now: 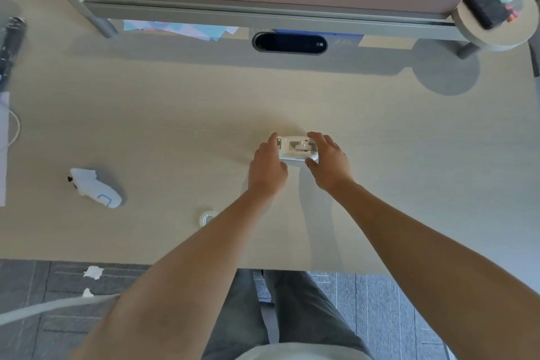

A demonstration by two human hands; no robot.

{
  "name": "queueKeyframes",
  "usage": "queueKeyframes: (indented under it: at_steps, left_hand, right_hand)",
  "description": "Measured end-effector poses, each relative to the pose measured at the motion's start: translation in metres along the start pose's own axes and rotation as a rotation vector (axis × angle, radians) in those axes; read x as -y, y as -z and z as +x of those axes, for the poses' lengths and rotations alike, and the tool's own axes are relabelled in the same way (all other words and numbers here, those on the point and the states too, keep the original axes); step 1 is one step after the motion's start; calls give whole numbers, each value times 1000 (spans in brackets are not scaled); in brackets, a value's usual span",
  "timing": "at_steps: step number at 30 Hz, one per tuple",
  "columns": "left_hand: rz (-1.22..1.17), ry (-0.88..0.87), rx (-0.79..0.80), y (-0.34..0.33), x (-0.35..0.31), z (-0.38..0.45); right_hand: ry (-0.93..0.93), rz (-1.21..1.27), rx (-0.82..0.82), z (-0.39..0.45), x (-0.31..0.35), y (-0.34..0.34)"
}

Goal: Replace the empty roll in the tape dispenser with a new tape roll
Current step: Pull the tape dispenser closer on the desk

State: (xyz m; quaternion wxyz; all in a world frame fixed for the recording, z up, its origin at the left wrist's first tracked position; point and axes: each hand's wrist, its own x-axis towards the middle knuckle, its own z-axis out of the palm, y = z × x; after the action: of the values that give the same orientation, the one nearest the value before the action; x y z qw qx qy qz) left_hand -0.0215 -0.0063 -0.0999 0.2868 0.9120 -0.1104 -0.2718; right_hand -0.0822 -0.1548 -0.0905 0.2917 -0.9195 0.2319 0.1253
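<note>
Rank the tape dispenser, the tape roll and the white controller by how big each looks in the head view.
Largest to smallest:
1. White controller, lying at the left of the desk.
2. Tape dispenser, partly covered by both hands, so it may match the controller; that order is unsure.
3. Tape roll, clearly the smallest, partly hidden by the left forearm.

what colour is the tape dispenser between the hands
White plastic tape dispenser; seen best in the head view.

White controller (96,187) lying left on desk (175,114); paper scraps (93,272) on floor.
</note>
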Motion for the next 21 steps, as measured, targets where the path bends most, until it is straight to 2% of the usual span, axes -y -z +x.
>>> queueKeyframes:
  at_steps: [6, 12, 21]
  left_hand:
    - [-32, 32, -37, -16, 25, -61]
    - [-31, -21, -47, -29, 50, -112]
    - [-77, -122, -93, -47, 73, -130]
  right_hand:
    - [4, 23, 30, -53, -2, -22]
    - [19, 37, 42, -103, -11, -45]
    - [76, 111, -89, -128, -23, -75]
